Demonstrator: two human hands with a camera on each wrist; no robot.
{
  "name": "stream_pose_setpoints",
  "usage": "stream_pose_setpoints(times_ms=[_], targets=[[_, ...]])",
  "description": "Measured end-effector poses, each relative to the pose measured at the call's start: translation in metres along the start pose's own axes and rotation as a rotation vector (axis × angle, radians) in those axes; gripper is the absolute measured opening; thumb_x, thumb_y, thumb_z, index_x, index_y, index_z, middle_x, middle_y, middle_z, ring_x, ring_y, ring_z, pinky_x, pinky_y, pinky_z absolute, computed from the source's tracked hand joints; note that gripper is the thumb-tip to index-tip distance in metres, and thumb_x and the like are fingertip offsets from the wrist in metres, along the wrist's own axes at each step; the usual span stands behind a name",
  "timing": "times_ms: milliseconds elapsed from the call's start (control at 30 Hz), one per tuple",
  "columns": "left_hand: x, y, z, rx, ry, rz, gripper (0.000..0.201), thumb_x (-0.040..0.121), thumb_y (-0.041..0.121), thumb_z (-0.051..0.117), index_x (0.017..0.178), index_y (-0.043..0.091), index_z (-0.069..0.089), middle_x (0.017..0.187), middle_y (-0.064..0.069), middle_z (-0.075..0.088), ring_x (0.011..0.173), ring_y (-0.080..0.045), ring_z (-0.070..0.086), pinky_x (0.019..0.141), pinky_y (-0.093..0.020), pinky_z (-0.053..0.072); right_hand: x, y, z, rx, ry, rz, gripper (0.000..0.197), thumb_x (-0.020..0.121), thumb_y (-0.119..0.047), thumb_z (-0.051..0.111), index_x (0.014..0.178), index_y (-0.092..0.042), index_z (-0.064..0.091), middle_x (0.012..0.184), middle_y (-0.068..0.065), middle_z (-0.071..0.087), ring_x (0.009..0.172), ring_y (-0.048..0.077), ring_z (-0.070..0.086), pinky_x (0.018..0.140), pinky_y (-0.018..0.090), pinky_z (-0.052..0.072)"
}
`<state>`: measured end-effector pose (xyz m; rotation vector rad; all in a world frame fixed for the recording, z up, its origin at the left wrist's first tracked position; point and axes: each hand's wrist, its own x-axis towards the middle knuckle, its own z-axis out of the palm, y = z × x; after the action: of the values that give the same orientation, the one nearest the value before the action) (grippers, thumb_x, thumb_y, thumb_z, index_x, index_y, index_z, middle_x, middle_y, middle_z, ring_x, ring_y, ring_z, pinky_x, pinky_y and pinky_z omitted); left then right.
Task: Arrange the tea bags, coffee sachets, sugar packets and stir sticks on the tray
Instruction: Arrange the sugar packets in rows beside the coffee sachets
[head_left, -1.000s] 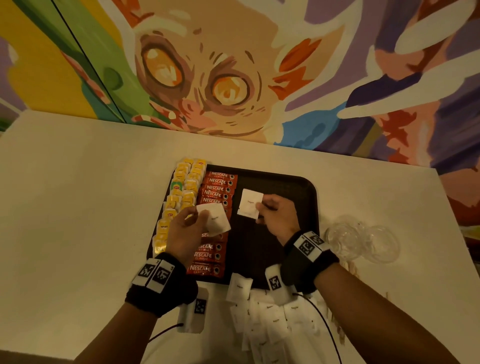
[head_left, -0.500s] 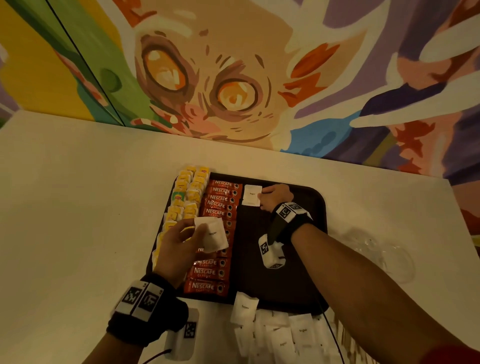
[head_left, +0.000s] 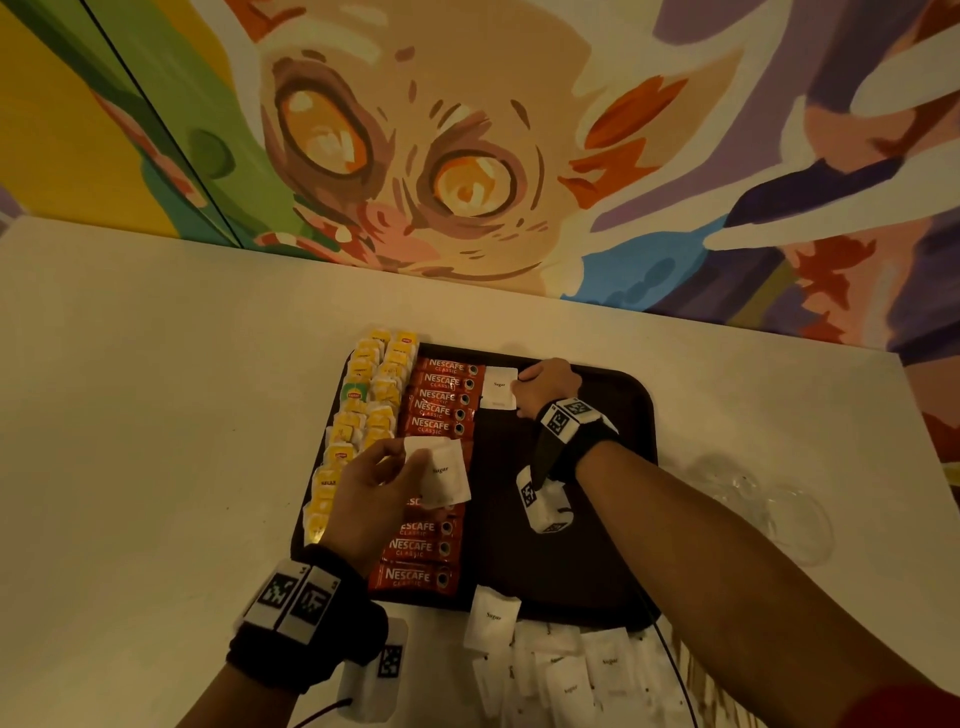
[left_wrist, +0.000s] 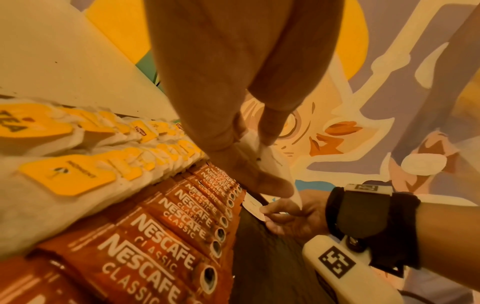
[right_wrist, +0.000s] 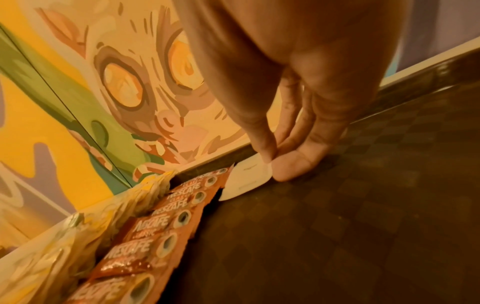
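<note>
Now, right hand (head_left: 546, 387): pinches white paper sugar packet (head_left: 498, 387) at dark tray's (head_left: 631, 410) far end.
Left hand (head_left: 371, 493): grips second white sugar packet (head_left: 441, 473).
Risk: nudging red coffee sachets (head_left: 441, 397) crooked.

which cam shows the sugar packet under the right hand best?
Right wrist: the sugar packet lies flat on the tray beside the coffee sachets, its edge pinched in the right hand grip. Head view shows it small but readable. Left wrist catches only a sliver.

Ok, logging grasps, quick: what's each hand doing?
Left hand: pinching a sugar packet.
Right hand: pinching another sugar packet on the tray.
</note>
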<state>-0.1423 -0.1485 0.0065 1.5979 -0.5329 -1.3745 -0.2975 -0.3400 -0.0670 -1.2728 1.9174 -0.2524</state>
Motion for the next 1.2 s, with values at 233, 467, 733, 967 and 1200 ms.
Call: stream_pose_setpoints(times_ms=[233, 467, 733, 967, 1200], targets=[[0.0, 0.001, -0.002, 0.009, 0.009, -0.018, 0.023, 0.091, 0.019, 0.06, 0.109, 0.006, 0.055, 0.111, -0.011, 0.066, 0.099, -0.028, 0.066, 0.061, -0.039, 0.06, -0.011, 0.003, -0.005, 0.038, 0.034, -0.028, 0.014, 0.09, -0.017, 0.067, 0.102, -0.011, 0.069, 0.114, 0.016, 0.068, 0.1, 0.032, 0.068, 0.088, 0.042, 0.058], [0.0, 0.006, 0.004, -0.019, 0.007, -0.002, 0.019, 0.091, 0.018, 0.062, 0.105, 0.007, 0.057, 0.104, -0.01, 0.069, 0.095, -0.026, 0.069, 0.062, -0.04, 0.06, -0.078, 0.004, -0.022, 0.214, -0.213, -0.226, 0.023, 0.096, -0.033, 0.059, 0.11, -0.015, 0.063, 0.097, -0.001, 0.068, 0.081, 0.012, 0.069, 0.073, 0.028, 0.06], [0.002, 0.008, 0.014, 0.0, 0.021, 0.026, 0.027, 0.085, 0.023, 0.068, 0.109, 0.012, 0.059, 0.106, -0.01, 0.07, 0.094, -0.028, 0.07, 0.075, -0.051, 0.059, -0.14, 0.025, -0.029, 0.308, -0.557, -0.358, 0.026, 0.09, -0.02, 0.068, 0.114, -0.014, 0.062, 0.112, 0.005, 0.067, 0.092, 0.022, 0.071, 0.074, 0.036, 0.061], [-0.003, 0.008, 0.018, -0.029, -0.005, 0.023, 0.013, 0.093, 0.018, 0.059, 0.103, 0.01, 0.059, 0.103, -0.008, 0.07, 0.093, -0.027, 0.07, 0.076, -0.049, 0.059, -0.135, 0.039, -0.031, 0.395, -0.432, -0.347, 0.016, 0.088, -0.011, 0.069, 0.105, -0.011, 0.066, 0.103, 0.005, 0.071, 0.079, 0.018, 0.071, 0.071, 0.032, 0.06], [0.0, 0.007, 0.013, -0.047, 0.049, -0.001, 0.012, 0.091, 0.018, 0.062, 0.102, 0.014, 0.062, 0.104, -0.01, 0.069, 0.092, -0.027, 0.07, 0.077, -0.05, 0.058, -0.1, 0.035, -0.046, 0.449, -0.216, -0.204, 0.019, 0.091, -0.011, 0.066, 0.109, -0.012, 0.065, 0.107, 0.004, 0.07, 0.085, 0.017, 0.072, 0.078, 0.034, 0.061]])
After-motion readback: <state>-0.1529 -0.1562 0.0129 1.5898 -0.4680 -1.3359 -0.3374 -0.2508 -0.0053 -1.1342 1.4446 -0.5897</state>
